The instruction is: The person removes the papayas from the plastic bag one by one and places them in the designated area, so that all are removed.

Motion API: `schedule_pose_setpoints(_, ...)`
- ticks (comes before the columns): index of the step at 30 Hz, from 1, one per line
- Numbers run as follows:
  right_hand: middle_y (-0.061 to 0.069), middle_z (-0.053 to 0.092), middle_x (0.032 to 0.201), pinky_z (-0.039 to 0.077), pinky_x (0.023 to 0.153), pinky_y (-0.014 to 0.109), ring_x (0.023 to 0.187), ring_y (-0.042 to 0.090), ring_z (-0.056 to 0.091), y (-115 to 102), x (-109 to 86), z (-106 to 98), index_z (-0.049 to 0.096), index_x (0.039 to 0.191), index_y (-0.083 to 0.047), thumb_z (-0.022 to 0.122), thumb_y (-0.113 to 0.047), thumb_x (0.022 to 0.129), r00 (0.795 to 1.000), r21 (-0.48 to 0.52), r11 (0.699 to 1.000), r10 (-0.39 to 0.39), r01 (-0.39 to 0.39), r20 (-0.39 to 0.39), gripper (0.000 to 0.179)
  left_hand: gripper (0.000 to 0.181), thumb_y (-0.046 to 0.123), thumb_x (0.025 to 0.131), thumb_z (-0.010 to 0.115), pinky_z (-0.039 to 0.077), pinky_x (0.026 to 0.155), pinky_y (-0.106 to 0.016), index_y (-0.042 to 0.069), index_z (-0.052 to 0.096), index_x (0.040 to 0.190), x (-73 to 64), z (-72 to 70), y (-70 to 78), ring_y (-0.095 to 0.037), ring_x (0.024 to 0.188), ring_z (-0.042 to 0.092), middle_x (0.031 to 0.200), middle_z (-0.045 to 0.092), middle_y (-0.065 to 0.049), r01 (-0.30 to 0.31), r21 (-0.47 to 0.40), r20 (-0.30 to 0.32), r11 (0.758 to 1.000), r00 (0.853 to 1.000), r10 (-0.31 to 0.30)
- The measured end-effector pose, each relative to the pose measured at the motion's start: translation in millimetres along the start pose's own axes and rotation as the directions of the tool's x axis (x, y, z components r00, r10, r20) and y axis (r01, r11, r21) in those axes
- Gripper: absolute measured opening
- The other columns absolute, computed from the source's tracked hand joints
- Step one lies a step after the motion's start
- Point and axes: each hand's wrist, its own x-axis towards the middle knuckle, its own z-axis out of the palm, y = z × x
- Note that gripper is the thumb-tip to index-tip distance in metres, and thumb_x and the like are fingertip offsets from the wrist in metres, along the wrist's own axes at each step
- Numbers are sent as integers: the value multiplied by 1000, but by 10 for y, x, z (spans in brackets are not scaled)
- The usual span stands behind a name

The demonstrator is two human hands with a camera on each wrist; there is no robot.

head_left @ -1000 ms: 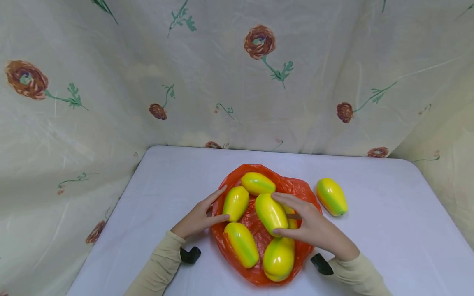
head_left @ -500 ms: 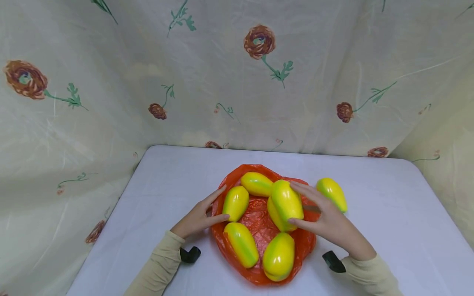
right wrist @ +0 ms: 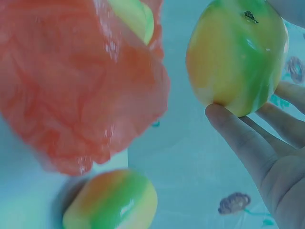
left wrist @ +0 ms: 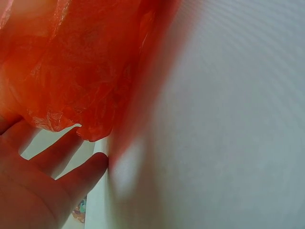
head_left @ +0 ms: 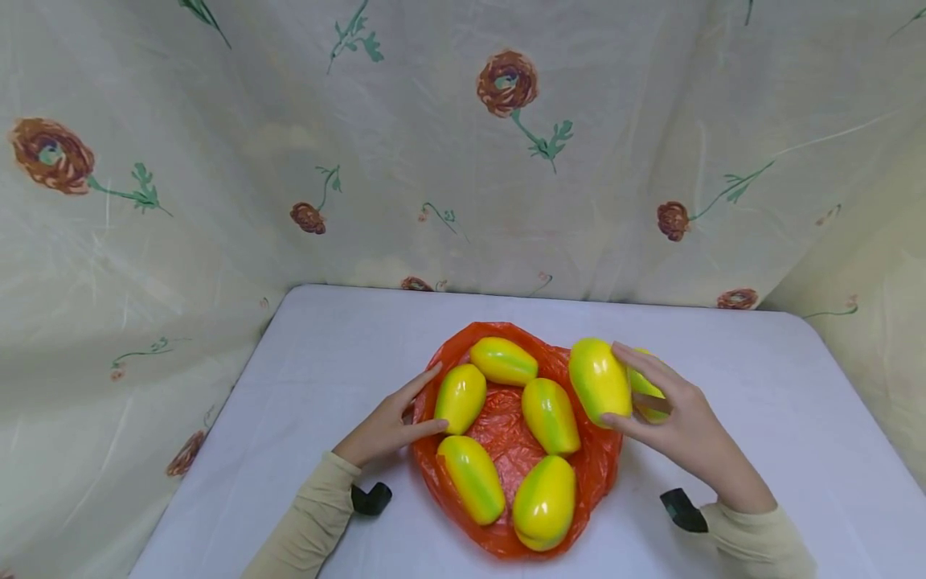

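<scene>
In the head view, my right hand holds a yellow-green papaya between thumb and fingers, raised over the right rim of an open red plastic bag. The right wrist view shows this papaya at the fingertips. Partly behind the right hand, another papaya lies on the table. Several papayas sit in the bag, one of them a papaya on its right side. My left hand rests at the bag's left rim, its fingers straight and spread against the plastic in the left wrist view.
A white-covered table bears everything. Flower-patterned cloth hangs behind it and at both sides. A dark wrist strap piece shows below the left hand, and a similar black piece by the right wrist.
My right hand has carried its papaya rightward from above the bag's middle to its right edge, uncovering the papaya below. The left hand and the bag stay nearly still.
</scene>
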Motion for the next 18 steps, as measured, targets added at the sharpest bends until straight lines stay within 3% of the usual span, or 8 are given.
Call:
schedule_pose_setpoints(3,13,47,159,62,91,32,138,32,52,40,-26,-54,43,158,-28,87,-28,85,1000,-24,1000,13,-14,-29,85,85,45,94,74,43,120,-50,38,26,163,-2,0,0,-29,152,40,172,28,-1,1,1,-1,1000,1000,-1)
schedule_pose_setpoints(6,12,48,159,55,88,10,140,2,47,91,-52,-103,43,158,-30,87,-27,84,998,-37,999,13,-15,-57,86,85,45,94,74,43,120,-50,38,26,164,-2,1,-2,-29,152,40,172,27,-1,-3,2,-3,1000,1000,3)
schedule_pose_setpoints(10,12,48,159,48,85,2,128,-26,32,159,-73,-161,43,158,-29,88,-23,84,996,-30,1000,6,-9,-87,87,85,44,94,74,44,119,-50,38,26,164,-2,1,-5,-29,151,41,172,28,-1,-4,5,-6,1000,1000,4)
schedule_pose_setpoints(18,17,46,159,45,83,-3,126,-28,30,303,-122,-269,44,158,-24,89,-18,82,991,-26,1000,8,-11,-131,89,85,45,94,74,43,120,-50,38,26,164,-2,5,4,-29,152,39,171,28,0,-3,4,-5,1000,1000,3)
